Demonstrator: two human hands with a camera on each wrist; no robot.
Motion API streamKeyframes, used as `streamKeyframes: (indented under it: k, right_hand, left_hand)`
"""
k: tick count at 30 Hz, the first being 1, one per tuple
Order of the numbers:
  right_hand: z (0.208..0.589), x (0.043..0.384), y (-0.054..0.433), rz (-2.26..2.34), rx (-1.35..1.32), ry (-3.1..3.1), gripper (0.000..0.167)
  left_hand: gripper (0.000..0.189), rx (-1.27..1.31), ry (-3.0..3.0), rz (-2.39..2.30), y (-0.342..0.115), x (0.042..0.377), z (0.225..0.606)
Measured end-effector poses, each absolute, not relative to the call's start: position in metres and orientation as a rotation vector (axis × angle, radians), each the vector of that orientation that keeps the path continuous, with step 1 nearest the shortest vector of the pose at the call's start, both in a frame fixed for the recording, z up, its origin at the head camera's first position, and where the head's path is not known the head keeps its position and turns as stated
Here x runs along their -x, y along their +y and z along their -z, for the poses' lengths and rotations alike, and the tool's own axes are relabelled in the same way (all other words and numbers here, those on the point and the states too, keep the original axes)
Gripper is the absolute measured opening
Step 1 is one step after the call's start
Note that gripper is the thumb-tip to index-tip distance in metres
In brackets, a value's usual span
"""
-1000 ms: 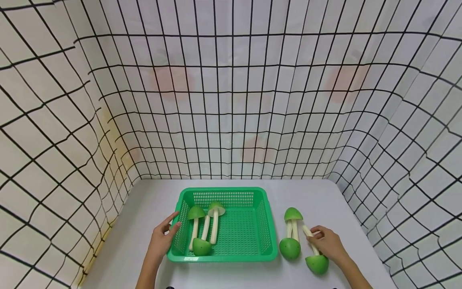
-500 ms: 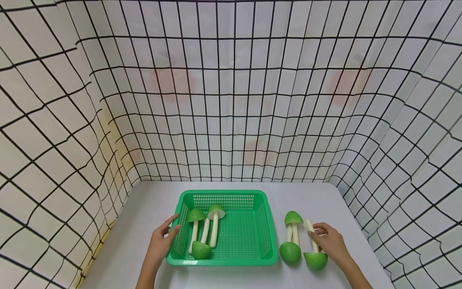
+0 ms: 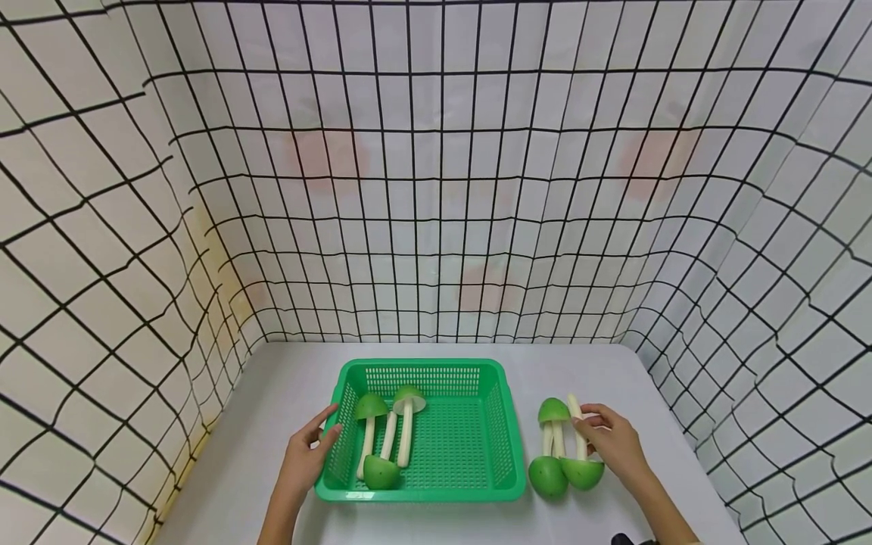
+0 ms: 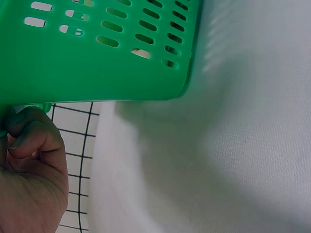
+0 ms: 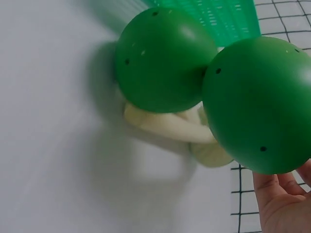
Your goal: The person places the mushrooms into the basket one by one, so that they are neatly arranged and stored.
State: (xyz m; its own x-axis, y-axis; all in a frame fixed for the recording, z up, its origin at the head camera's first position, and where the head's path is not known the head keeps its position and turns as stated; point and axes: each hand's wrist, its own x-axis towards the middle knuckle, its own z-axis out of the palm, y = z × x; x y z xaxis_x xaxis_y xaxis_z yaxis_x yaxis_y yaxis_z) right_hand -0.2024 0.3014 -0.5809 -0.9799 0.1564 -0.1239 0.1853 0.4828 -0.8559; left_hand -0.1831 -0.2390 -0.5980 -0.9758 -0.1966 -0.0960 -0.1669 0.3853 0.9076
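Note:
In the head view my right hand [image 3: 613, 440] pinches the pale stem of a green-capped mushroom [image 3: 582, 474], its cap toward me. That cap overlaps the cap of a second mushroom [image 3: 548, 477] lying on the table; the right wrist view shows both round, dark-spotted caps side by side. A third mushroom [image 3: 554, 409] lies with its cap pointing away. My left hand [image 3: 302, 456] grips the left rim of a green plastic basket [image 3: 422, 496], fingers curled at the edge in the left wrist view. Inside the basket's left half lie three more mushrooms [image 3: 381, 472].
A white cloth-covered table [image 3: 647, 393] carries everything. Black wire grid panels [image 3: 439, 227] backed with white sheeting stand at the back and both sides. A small black object [image 3: 621, 539] shows at the bottom edge, near my right forearm.
My right hand has carried its mushroom left and a little away from me, bringing it up against the other two beside the basket. The left hand keeps its place at the basket.

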Motion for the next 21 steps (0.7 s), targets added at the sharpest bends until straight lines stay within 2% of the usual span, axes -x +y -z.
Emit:
streamKeyframes:
  k: [21]
  right_hand:
    - [0.56, 0.22, 0.261, 1.693, -0.283, 2.635, 0.048]
  left_hand:
    - [0.05, -0.334, -2.591, 1.68, -0.238, 0.182, 0.596]
